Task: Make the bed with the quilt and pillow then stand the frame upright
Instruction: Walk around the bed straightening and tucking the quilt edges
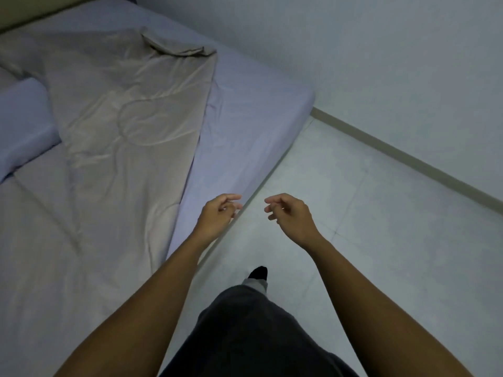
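Observation:
A beige quilt [114,126] lies crumpled and skewed across the bed [253,110], which has a pale lilac sheet. Its far corner is folded back near the wall. A lilac pillow [21,118] lies at the left, partly under the quilt. My left hand [219,212] hovers over the bed's near edge, fingers loosely curled, holding nothing. My right hand [288,212] hangs over the floor beside it, also loosely curled and empty. No frame is in view.
A pale tiled floor [381,240] runs along the bed's right side to a white wall with a skirting board [408,156]. My leg in dark trousers and a black sock [258,273] stands close to the bed edge. A headboard strip [24,14] shows top left.

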Action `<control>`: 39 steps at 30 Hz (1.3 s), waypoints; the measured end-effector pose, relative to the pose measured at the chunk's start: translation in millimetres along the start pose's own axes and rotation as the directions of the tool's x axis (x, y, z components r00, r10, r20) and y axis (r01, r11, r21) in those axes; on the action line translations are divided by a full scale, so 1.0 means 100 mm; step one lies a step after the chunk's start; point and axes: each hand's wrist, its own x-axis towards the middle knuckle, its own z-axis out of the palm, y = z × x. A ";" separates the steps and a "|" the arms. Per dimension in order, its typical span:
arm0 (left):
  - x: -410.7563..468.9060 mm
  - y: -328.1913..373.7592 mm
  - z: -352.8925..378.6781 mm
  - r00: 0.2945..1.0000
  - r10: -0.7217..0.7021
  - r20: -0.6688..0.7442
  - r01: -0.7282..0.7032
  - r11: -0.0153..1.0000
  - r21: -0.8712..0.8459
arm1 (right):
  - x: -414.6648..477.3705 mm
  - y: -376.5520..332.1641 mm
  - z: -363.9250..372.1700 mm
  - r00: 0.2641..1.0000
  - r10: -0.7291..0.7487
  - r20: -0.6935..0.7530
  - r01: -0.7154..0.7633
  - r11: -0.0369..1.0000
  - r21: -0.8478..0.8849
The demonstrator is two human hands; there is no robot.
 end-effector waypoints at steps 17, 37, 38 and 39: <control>2.94 2.06 0.98 1.000 0.010 -0.005 -0.010 0.997 -0.075 | 2.85 -0.03 -2.14 0.993 -0.041 -0.113 0.057 0.989 0.139; 5.49 2.77 0.56 0.783 -0.228 -0.579 0.004 0.933 -0.361 | 6.82 -0.94 -2.60 0.844 -0.285 0.453 0.318 0.948 0.004; 5.60 2.75 0.45 0.763 -0.238 -0.601 -0.005 0.928 -0.374 | 6.96 -0.99 -2.50 0.836 -0.285 0.469 0.326 0.945 -0.005; 5.71 2.74 0.34 0.747 -0.254 -0.615 -0.006 0.922 -0.388 | 7.10 -1.06 -2.40 0.830 -0.273 0.487 0.324 0.946 -0.022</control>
